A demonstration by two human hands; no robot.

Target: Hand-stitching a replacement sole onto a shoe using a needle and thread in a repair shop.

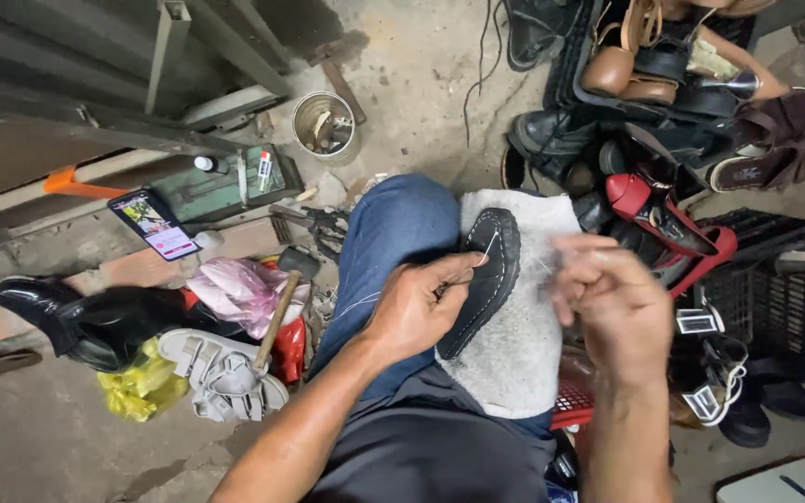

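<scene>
A black shoe (488,265) lies sole-edge up on a grey-white towel (512,345) spread over my knees in blue jeans. My left hand (416,303) presses against the shoe's near side, fingertips pinching something thin at its stitched rim. A pale thread (483,255) runs from the rim toward my right hand (612,303), which is raised and blurred just right of the shoe, fingers closed on the thread's end.
A hammer (281,298) rests on a pink bag and a white sandal (221,373) at the left, next to a black boot (76,317). A phone (153,224), a tin can (324,126) and a green box lie behind. Heaped shoes and black crates (766,298) crowd the right.
</scene>
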